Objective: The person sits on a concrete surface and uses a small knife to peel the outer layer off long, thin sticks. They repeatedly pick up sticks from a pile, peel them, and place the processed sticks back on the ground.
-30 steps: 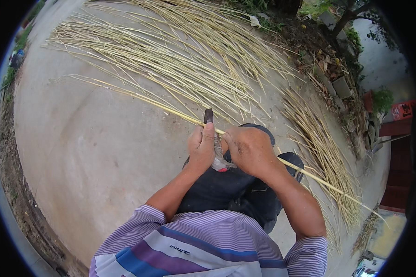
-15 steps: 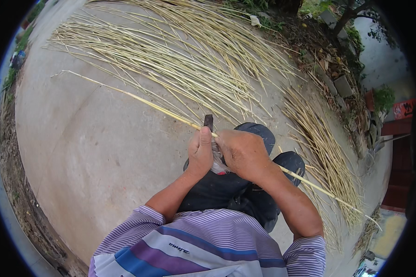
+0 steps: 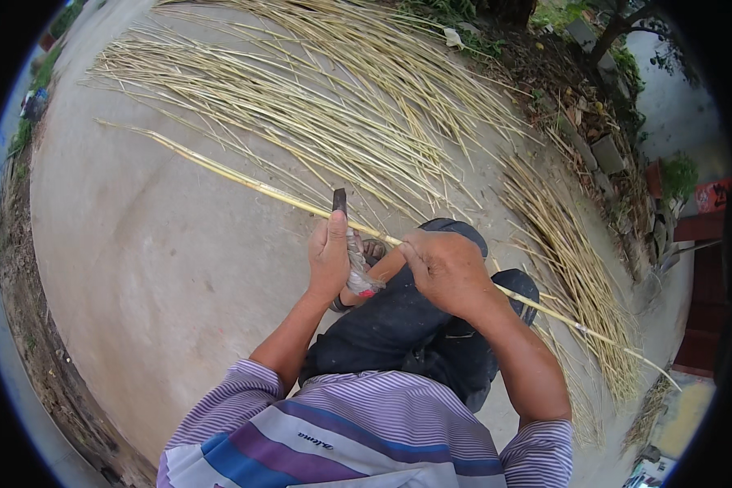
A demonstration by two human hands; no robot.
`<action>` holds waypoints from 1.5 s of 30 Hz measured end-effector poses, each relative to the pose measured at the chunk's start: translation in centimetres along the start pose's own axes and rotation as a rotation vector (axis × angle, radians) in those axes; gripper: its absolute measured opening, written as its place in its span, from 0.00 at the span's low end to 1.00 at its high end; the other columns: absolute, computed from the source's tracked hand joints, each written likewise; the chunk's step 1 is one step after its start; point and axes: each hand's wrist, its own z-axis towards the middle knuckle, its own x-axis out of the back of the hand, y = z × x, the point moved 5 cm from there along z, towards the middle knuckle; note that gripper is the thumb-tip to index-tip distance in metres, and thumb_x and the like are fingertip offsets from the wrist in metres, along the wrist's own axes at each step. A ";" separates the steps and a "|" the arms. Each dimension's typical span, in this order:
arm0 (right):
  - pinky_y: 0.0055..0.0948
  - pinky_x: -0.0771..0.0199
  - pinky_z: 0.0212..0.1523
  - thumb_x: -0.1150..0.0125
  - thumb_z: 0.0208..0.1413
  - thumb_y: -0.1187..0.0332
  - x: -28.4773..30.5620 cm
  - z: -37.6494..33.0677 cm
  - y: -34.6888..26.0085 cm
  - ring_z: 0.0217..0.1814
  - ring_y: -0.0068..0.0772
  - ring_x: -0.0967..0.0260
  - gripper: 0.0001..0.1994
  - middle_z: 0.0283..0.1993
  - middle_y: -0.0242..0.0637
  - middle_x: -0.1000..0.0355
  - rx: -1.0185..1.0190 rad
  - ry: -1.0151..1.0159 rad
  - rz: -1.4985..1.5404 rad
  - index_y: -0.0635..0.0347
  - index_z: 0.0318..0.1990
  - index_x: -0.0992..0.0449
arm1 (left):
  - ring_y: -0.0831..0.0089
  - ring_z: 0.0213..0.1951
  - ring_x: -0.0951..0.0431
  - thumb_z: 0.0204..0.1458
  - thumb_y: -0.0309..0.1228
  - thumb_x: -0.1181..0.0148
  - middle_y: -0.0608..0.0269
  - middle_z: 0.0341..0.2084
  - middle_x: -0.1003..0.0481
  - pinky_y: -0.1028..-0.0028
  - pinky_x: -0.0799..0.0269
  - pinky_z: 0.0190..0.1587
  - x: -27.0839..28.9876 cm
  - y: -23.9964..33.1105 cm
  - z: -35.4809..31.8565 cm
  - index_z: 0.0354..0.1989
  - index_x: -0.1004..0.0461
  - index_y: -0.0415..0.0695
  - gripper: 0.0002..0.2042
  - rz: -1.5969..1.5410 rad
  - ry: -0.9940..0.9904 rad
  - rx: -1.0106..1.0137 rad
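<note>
Half-way up the view, the person's left hand has shifted left from where it was 0.5 s ago, carrying the short dark blade with a handle wrapped in crumpled translucent plastic. Its fingers wrap the handle, and the thumb lies along the blade, by the long, thin, pale-yellow plant stalk; the thumb seems to press the stalk to the blade, though the contact is too small to be sure. Right of it, the 2 hands now stand apart, so a bare section of stalk and a sandalled foot show between them. The right hand clasps the stalk firmly. In my judgement, the wider gap means the blade is working along the stalk while the right hand anchors it.

As for room, a brown dirt strip edges the far left, and broad grey concrete gives the left hand free space. Ahead, 2 spread heaps of straw-coloured stalks limit forward reach. To the right, the stalk passes over the dark-trousered knee and across a narrower heap of tan stalks, where its tail could snag; beyond lies a border with grey blocks.
</note>
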 end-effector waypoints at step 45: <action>0.47 0.29 0.31 0.48 0.58 0.64 -1.9 0.1 0.4 0.31 0.54 0.27 0.11 0.25 0.47 0.27 0.004 0.040 0.086 0.60 0.28 0.26 | 0.83 0.24 0.34 0.64 0.44 0.50 0.69 0.19 0.31 0.78 0.37 0.26 -1.3 -2.3 -0.7 0.27 0.30 0.40 0.20 0.091 -0.118 -0.071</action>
